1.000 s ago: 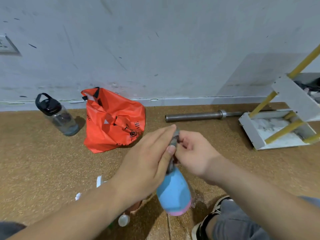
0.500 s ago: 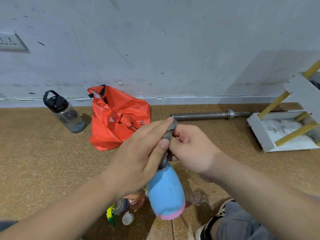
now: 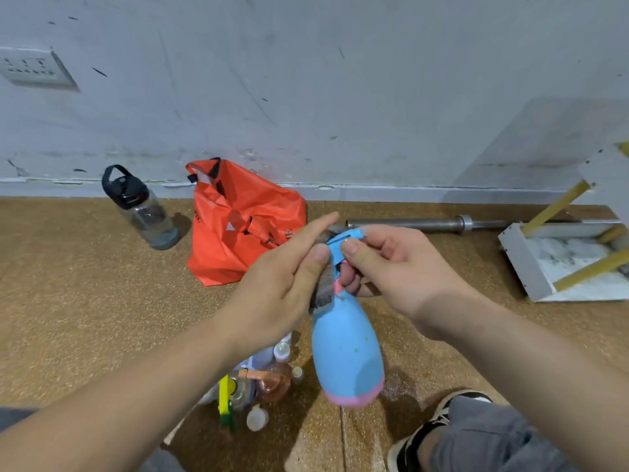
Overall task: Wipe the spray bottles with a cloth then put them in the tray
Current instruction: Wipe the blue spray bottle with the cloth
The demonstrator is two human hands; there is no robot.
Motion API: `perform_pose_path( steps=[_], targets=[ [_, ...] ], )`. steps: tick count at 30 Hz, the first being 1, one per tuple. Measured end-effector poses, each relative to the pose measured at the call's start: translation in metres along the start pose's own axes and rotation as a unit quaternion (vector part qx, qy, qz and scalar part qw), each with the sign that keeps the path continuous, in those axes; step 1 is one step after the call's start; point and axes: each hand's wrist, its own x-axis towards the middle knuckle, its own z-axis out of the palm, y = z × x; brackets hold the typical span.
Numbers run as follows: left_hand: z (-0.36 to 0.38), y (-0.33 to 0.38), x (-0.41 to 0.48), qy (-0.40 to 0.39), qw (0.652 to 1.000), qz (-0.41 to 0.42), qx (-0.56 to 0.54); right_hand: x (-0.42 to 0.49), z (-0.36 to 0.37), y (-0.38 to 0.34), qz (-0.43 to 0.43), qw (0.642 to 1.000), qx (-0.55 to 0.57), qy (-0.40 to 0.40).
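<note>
A light blue spray bottle (image 3: 347, 352) with a pink base hangs in the air at centre. My right hand (image 3: 388, 264) grips its blue spray head, thumb on the side and fingers curled under the trigger. My left hand (image 3: 282, 284) pinches a grey cloth (image 3: 323, 287) against the left side of the bottle's neck and head, its index finger stretched out. Below my left forearm stand several small bottles (image 3: 262, 379), one with a yellow sprayer and one amber. The tray under them is mostly hidden by my arm.
An orange plastic bag (image 3: 238, 226) and a clear water bottle (image 3: 143, 209) with a black lid stand by the wall. A steel bar (image 3: 425, 223) lies along the baseboard. A white stand with yellow rods (image 3: 561, 267) is at right. My shoe (image 3: 439, 420) is at lower right.
The cloth has slid off the blue spray head, which now shows between my hands. The bottle hangs more upright, and the view has shifted so the small bottles below appear.
</note>
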Motion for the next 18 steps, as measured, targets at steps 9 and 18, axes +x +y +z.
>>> perform_pose_path(
  steps=[9, 18],
  targets=[
    [0.011, 0.014, -0.003, 0.088, 0.994, -0.054, -0.022, 0.001, 0.004, -0.004, 0.022, 0.996, 0.072, 0.047],
    [0.002, 0.0, 0.008, 0.064, 0.997, -0.034, -0.032, -0.001, 0.003, -0.007, 0.005, 0.993, 0.095, 0.065]
  ],
)
